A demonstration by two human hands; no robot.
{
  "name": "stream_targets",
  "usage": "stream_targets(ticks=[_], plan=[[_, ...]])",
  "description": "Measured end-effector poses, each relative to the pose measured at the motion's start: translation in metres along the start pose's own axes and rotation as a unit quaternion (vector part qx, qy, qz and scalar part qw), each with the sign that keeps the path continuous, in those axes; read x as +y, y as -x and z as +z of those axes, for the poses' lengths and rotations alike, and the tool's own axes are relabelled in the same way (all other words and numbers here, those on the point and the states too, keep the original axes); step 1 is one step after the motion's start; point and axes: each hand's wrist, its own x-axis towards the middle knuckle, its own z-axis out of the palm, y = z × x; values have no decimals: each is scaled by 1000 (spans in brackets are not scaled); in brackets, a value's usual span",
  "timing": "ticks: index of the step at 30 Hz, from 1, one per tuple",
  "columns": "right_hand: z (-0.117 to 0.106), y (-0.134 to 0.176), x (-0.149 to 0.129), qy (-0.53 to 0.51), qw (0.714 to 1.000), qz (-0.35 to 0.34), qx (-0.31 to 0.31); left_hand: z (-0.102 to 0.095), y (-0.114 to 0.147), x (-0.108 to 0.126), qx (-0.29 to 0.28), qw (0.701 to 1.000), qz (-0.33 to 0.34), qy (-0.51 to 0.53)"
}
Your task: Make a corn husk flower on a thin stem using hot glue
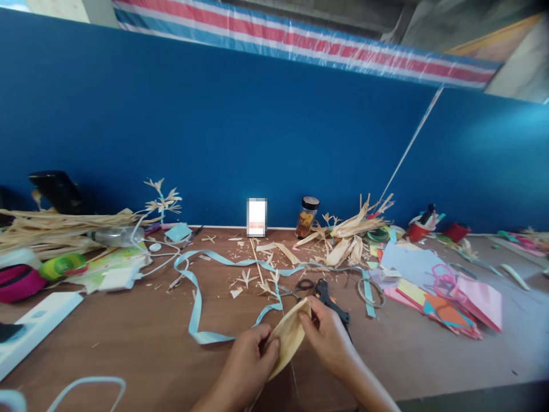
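Observation:
A pale dried corn husk (290, 337) is stretched between my two hands above the table's front part. My left hand (251, 360) pinches its lower left side. At the upper right end, the thumb and fingers of my right hand (328, 335) grip the tip. Just beyond my right hand lie a black glue gun (326, 298) and scissors (303, 286), the latter partly hidden. A light blue ribbon (195, 303) curls over the table behind my hands. Near its middle are small star-shaped husk flowers (246, 278).
Husk bundles lie at the far left (51, 226) and right (343, 240). A jar (307, 217) stands by the blue partition (257, 126). Coloured paper (412, 263) and a pink bag (480, 297) lie right. A white power strip (40, 326) and cables are left.

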Motion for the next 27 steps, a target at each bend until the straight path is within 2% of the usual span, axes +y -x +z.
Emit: stream_targets(ticks=[6, 12, 21, 27], plan=[[2, -5, -14, -30, 998, -14, -45, -5, -7, 2, 8, 999, 19, 31], [7, -14, -22, -36, 998, -16, -52, -11, -16, 2, 16, 998, 29, 46], [15, -22, -12, -25, 999, 17, -36, -7, -23, -5, 17, 998, 10, 59], [15, -27, -13, 1, 1000, 20, -23, -8, -32, -6, 40, 998, 32, 43]])
